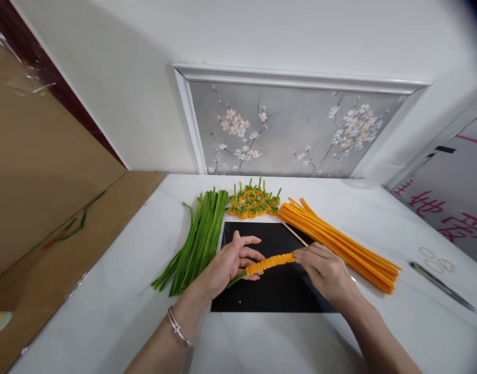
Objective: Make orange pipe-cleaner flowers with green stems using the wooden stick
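The fingers [306, 254] of the right hand [327, 270] are closed on the right end of an orange ruffled strip [272, 263], pinching it from above. The left hand [226, 262] is turned palm inward, its fingers spread and slightly bent — the strip's left end lies against them, and whether they grip it at all I cannot tell. The strip slants over the black mat [269, 298], its right end higher in view, and a green stem [235, 280] sticks out at its left end, beneath the left hand. A bracelet [178, 327] circles the left wrist.

A thin stick [295, 234] slants across the mat's far edge towards the right hand, and a small speck [239, 302] lies near the mat's front edge. Beyond the mat stands a cluster of small orange pieces [254, 205] with green tops. Left of the mat lies a bundle of green stems [201, 234]; to the right, a bundle of orange stems [340, 244] lies aslant. Farther right on the white table [117, 291] are some thin rings [434, 266] and, just beside them, a slim metal tool [441, 285]. Behind everything — a framed flower panel [289, 124] on the wall.
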The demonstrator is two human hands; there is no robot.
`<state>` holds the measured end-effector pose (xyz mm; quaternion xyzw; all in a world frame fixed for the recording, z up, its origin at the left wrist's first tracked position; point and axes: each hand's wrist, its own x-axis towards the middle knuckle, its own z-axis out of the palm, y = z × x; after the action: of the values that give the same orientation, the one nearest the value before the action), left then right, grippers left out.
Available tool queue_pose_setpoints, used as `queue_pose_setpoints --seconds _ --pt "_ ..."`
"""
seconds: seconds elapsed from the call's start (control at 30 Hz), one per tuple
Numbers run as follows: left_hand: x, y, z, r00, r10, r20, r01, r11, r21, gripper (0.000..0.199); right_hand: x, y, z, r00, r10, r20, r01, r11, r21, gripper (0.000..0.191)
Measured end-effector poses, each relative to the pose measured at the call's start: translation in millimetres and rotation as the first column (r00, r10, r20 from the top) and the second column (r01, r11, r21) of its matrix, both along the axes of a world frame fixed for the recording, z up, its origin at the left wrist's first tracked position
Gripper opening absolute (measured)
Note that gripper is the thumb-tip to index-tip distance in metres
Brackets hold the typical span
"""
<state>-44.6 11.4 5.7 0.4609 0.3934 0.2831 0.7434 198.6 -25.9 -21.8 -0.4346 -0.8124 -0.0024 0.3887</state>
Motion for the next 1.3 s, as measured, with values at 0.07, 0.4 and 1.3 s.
queue_pose_setpoints --seconds 0.07,0.4,1.3 --pt "-4 3 2.3 0.998 0.01 0.067 -0.003 0.994 -0.108 0.067 2 0 -0.2 1.0 -0.006 -0.002 0.006 1.0 -0.007 0.022" --pt "0 -4 1.8 0.986 -0.158 -0.046 0.155 0.986 -0.06 0.049 3 1 -3.5 0.998 -0.008 0.062 0.009 1.0 -0.015 0.023" --pt "9 -3 -4.2 0.982 0.179 -0.053 -0.176 0.982 0.061 0.032 -9 -13 10.2 0.959 0.232 -0.163 -0.283 0.813 -0.509 0.034"
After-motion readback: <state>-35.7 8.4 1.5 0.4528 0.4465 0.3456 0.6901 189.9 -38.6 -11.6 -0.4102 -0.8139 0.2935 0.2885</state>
